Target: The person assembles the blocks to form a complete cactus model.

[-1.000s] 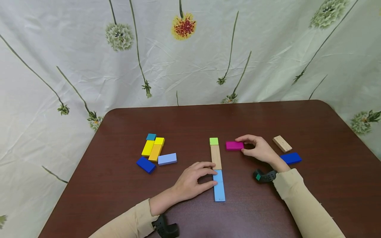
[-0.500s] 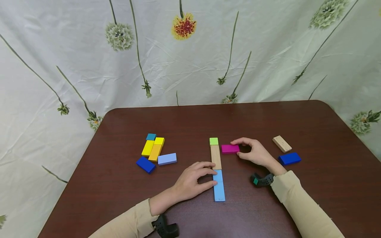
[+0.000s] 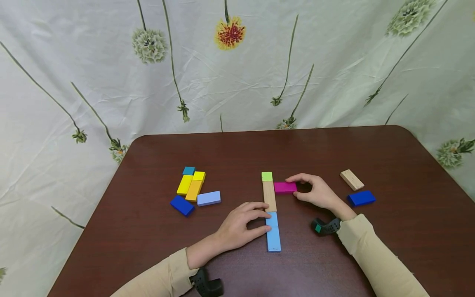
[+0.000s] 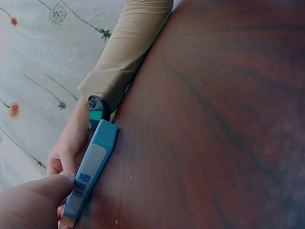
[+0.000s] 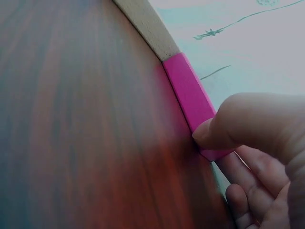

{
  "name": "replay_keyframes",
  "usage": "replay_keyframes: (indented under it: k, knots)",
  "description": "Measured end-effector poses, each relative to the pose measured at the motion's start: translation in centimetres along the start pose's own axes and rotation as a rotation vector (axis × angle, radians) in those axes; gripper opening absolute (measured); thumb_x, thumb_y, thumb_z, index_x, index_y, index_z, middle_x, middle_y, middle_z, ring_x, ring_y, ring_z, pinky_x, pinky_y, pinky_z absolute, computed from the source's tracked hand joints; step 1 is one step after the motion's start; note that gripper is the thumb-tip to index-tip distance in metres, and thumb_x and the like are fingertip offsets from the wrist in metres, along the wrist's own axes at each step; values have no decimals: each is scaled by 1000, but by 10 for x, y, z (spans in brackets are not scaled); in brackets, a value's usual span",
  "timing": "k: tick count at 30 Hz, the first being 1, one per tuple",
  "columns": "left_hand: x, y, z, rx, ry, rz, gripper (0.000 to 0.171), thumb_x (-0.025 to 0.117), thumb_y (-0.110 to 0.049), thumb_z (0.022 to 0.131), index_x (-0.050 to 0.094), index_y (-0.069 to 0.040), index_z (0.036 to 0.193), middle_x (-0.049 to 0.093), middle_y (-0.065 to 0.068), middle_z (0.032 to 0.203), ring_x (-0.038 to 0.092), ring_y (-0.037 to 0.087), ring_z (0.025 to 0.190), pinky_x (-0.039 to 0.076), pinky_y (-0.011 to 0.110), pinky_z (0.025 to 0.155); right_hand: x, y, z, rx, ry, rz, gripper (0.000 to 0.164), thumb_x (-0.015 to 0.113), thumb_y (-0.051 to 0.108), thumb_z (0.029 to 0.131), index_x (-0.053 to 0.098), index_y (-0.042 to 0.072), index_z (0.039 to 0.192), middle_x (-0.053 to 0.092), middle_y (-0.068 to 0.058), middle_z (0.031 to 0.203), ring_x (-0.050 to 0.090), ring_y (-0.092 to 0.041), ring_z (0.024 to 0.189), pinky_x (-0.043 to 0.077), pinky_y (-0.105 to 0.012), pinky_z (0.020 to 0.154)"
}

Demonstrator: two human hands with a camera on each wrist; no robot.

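A line of blocks lies mid-table in the head view: a lime green block (image 3: pixel 266 176), a plain wooden block (image 3: pixel 269 196) and a light blue block (image 3: pixel 273 239) nearest the person. The left hand (image 3: pixel 241 225) rests beside that line, its fingertips and thumb touching the left side of the wooden and light blue blocks. Dark printed characters show on the blue block's side in the left wrist view. The right hand (image 3: pixel 315 192) pinches the right end of a magenta block (image 3: pixel 285 188) between thumb and fingers. The magenta block's other end touches the wooden block's right side.
To the left lie a teal block (image 3: pixel 189 170), yellow and orange blocks (image 3: pixel 193 190), a dark blue block (image 3: pixel 182 205) and a periwinkle block (image 3: pixel 209 198). At right lie another wooden block (image 3: pixel 351 179) and a blue block (image 3: pixel 361 198) on the brown table (image 3: pixel 230 152).
The right hand has moved the magenta block left and slightly toward the person, closing the gap to the wooden block. The left hand stays in place.
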State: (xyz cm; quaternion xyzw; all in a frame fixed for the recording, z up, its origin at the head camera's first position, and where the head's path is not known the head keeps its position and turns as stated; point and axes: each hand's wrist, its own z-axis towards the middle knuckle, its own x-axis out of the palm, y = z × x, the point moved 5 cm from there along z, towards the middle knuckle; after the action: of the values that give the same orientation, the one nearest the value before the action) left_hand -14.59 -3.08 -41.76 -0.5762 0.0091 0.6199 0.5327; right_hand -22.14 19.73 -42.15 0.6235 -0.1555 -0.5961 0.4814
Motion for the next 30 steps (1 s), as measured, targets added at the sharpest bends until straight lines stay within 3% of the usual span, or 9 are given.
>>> replay_keyframes:
  k: [18,23,30]
  knots:
    - [0,-1,0,-2,5,6,27,66,-37,88,70,-20,109,56,-5,127,49,9,115,43,33,94,-2,5,1,-27,8,21,41,75,13,79,64,10,119,63,-6,117,54,-22,105,42,-43,90]
    - [0,0,0,-2,2,-2,27,65,-36,88,69,-20,110,56,-5,127,49,10,116,43,33,94,-17,7,0,-12,-21,82,41,74,12,81,62,6,120,62,-10,117,57,-24,107,45,-42,91]
    - [1,0,-1,6,-1,1,27,65,-36,88,69,-20,109,56,-6,127,49,10,116,43,34,94,-52,6,-8,17,-100,123,39,71,9,84,60,3,121,61,-14,118,58,-15,104,46,-22,86]
